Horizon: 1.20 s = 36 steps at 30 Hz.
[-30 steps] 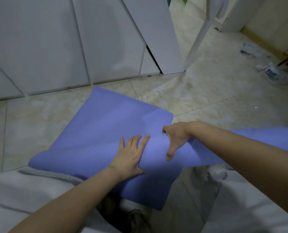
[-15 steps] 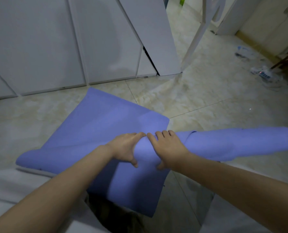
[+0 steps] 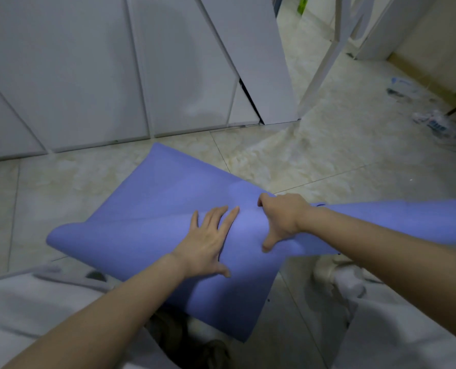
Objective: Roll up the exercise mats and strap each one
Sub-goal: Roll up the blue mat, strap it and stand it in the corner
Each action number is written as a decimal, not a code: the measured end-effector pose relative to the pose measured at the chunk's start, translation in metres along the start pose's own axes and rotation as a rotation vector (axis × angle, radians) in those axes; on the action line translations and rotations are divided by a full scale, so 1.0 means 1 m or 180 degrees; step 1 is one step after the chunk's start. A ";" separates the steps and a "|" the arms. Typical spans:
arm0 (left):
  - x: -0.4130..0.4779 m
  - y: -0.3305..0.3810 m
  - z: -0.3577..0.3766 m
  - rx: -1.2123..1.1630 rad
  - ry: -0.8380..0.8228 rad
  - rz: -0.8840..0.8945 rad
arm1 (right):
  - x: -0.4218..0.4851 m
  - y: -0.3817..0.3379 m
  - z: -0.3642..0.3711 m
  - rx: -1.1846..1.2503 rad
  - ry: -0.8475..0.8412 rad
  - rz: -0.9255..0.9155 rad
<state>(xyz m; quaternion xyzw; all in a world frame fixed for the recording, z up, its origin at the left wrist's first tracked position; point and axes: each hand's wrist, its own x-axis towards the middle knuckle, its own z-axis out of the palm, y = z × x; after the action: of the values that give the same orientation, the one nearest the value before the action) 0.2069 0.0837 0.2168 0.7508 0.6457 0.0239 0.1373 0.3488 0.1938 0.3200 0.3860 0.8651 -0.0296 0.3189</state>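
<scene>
Head view: the mat [image 3: 152,209] lies on the tiled floor [image 3: 62,182], half rolled. The flat part runs toward the cabinets [image 3: 88,75] and the roll sits crosswise under both hands. The left hand [image 3: 208,243] is spread flat, fingers straight, pressing the roll and gripping nothing. The right hand [image 3: 282,219] clamps the roll, thumb on the near side and fingers curled over the far side.

The danger, I'd say, is a crooked roll. It looks slack at the left end, so it could cone out or spring open under that flat palm.

The right fingertips are hidden behind the roll, and the roll's right end runs out of frame. No strap or second mat shows. A dark thing by the knees is too dim to name.
</scene>
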 end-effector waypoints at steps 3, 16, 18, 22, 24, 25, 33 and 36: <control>0.002 -0.001 0.001 -0.0064 0.0147 -0.0081 | 0.000 0.002 -0.011 0.0034 -0.0141 0.0015; 0.025 -0.009 -0.023 -0.0762 0.0481 -0.0003 | -0.020 -0.020 -0.012 -0.1170 0.0435 -0.0130; 0.027 -0.010 -0.029 -0.0877 0.0503 0.0059 | -0.020 -0.032 -0.002 -0.1463 0.0717 -0.0101; 0.029 -0.010 -0.031 -0.0882 0.0511 0.0137 | -0.015 -0.029 -0.001 -0.1311 0.0841 -0.0129; 0.030 -0.010 -0.030 -0.0870 0.0608 0.0095 | -0.012 -0.024 -0.006 -0.1200 0.0890 -0.0140; 0.029 -0.011 -0.029 -0.0856 0.0682 0.0047 | -0.010 -0.022 -0.009 -0.1125 0.0915 -0.0146; 0.009 -0.021 -0.003 -0.0133 0.0730 -0.0102 | -0.002 -0.005 -0.048 -0.0432 0.0314 0.0118; 0.009 -0.022 0.001 -0.0132 0.0778 -0.0158 | 0.000 0.000 -0.051 -0.0171 -0.0041 0.0120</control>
<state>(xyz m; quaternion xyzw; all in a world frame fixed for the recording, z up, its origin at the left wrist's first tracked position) 0.1874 0.0948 0.2091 0.7231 0.6753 0.1251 0.0737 0.3219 0.2087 0.3608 0.3933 0.8561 -0.0028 0.3352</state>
